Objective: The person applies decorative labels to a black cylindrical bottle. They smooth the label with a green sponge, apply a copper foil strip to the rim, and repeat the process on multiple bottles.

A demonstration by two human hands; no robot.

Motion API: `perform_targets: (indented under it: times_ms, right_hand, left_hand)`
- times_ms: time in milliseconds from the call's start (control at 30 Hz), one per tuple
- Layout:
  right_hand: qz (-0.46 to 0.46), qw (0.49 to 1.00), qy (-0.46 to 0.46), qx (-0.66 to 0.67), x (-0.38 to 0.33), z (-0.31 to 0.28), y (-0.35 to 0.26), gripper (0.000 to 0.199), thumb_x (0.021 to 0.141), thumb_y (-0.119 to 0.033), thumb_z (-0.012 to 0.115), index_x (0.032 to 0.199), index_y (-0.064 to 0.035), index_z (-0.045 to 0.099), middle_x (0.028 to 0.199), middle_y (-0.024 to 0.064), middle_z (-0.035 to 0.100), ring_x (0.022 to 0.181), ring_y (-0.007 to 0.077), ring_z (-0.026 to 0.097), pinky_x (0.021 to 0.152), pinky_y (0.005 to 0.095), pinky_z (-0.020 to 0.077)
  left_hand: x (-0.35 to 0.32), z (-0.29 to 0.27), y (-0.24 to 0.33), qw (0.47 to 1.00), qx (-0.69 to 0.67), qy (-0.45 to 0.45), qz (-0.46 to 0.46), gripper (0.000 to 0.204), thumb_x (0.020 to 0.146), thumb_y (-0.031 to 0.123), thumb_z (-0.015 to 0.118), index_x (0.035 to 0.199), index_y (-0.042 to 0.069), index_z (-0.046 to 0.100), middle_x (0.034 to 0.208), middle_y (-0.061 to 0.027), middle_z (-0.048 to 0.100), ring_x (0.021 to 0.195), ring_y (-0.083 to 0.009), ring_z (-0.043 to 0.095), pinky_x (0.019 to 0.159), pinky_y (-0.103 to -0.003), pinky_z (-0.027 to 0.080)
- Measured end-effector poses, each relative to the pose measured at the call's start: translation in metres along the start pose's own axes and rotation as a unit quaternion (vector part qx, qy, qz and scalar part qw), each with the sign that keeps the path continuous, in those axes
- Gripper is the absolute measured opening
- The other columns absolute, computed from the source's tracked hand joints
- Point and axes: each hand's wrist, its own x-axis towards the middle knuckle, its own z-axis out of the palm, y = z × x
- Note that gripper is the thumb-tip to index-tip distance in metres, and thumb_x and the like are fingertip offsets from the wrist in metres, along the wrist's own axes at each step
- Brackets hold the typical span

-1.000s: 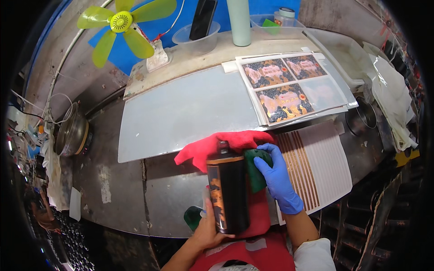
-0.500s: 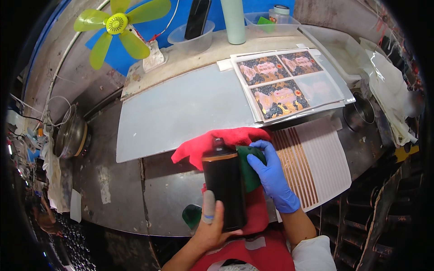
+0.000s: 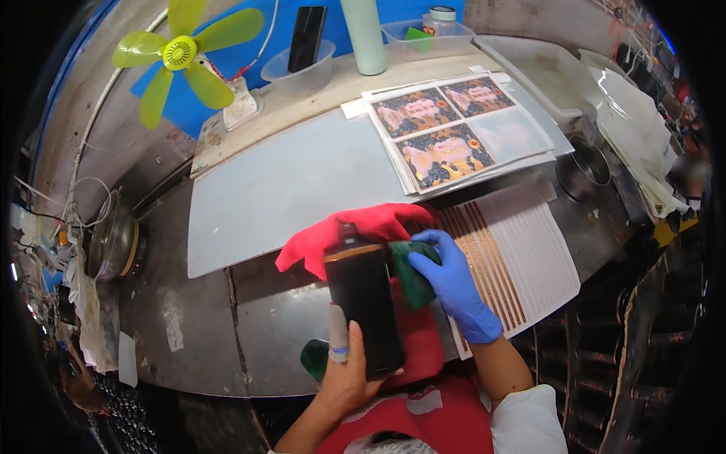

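I'm looking down on a worn grey metal bench (image 3: pixel 189 333), scuffed and streaked, curving away at the rim of the view. Lying across it is a smooth pale sheet (image 3: pixel 295 189), flat and matte, its near edge running just above the hands. Up top, a yellow-green fan (image 3: pixel 181 57) with rounded plastic blades against a blue backing, and glossy printed cards (image 3: pixel 446 129) laid out in a sleeve.

Now the hands. My left hand (image 3: pixel 348 374), bare with a taped finger, is wrapped around the lower end of a tall dark bottle (image 3: pixel 364 310). It's glossy, straight-sided, with an orange band near the shoulder, and it's held upright over the near edge of the bench. My right hand (image 3: pixel 454 284), in a smooth blue glove, is closed on a dark green pad (image 3: pixel 412 276) and presses it against the bottle's right side. A soft crumpled red cloth (image 3: pixel 355 231) sits behind and under the bottle.

To the right, a white ribbed panel (image 3: pixel 522 257) with copper-coloured stripes lies just beside the gloved wrist. The open room is to the left, on bare metal; a round metal pot (image 3: pixel 113 242) stands well apart.
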Motion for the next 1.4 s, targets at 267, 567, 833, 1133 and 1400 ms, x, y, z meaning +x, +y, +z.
perform_targets:
  times_ms: [267,567,833,1133,1400]
  right_hand:
    - [0.166,0.939,0.237,0.185,-0.121,-0.117,0.007,0.016,0.086,-0.021,0.059,0.086,-0.0045,0.059,0.076,0.0015,0.057,0.071,0.0099,0.054,0.068,0.0214,0.0421]
    - [0.257,0.896,0.354,0.072,-0.166,-0.176,0.08,0.025,0.081,-0.03,0.068,0.086,-0.006,0.062,0.074,-0.0034,0.054,0.066,0.0057,0.048,0.06,0.0196,0.0364]
    - [0.224,0.916,0.333,-0.024,-0.15,-0.17,0.066,0.025,0.081,-0.025,0.066,0.087,-0.0013,0.063,0.07,-0.0012,0.054,0.065,0.0085,0.048,0.059,0.023,0.0369]
    - [0.073,0.931,0.319,-0.165,-0.164,-0.172,0.01,0.012,0.084,-0.01,0.062,0.081,0.0009,0.064,0.065,0.0013,0.059,0.056,0.0045,0.048,0.051,0.0185,0.0331]
    - [0.022,0.928,0.052,-0.368,-0.127,-0.077,-0.113,0.006,0.078,-0.004,0.065,0.081,0.0,0.062,0.063,0.0009,0.059,0.053,0.0033,0.051,0.049,0.0186,0.04]
  left_hand:
    - [-0.005,0.006,-0.006,0.999,-0.044,0.026,-0.004,0.127,0.053,0.019,0.087,0.141,-0.005,-0.001,0.121,-0.0246,0.047,0.096,-0.0345,0.058,0.08,-0.037,0.047]
    - [-0.012,0.011,-0.015,0.986,-0.16,0.027,-0.036,0.109,0.061,0.001,0.073,0.142,-0.003,0.001,0.11,-0.0182,0.054,0.096,-0.0289,0.056,0.088,-0.035,0.043]
    - [-0.002,0.005,-0.013,0.996,-0.074,0.043,0.031,0.11,0.069,0.011,0.075,0.138,-0.007,-0.007,0.101,-0.0182,0.061,0.089,-0.0337,0.062,0.081,-0.036,0.046]
    - [-0.003,-0.005,-0.001,0.997,-0.013,0.059,0.048,0.12,0.066,0.035,0.079,0.136,-0.011,-0.006,0.124,-0.038,0.04,0.1,-0.0516,0.051,0.084,-0.046,0.045]
    - [-0.013,-0.008,-0.007,0.985,-0.162,-0.008,-0.059,0.105,0.074,0.037,0.072,0.139,-0.009,0.004,0.137,-0.0363,0.023,0.125,-0.0485,0.029,0.1,-0.045,0.03]
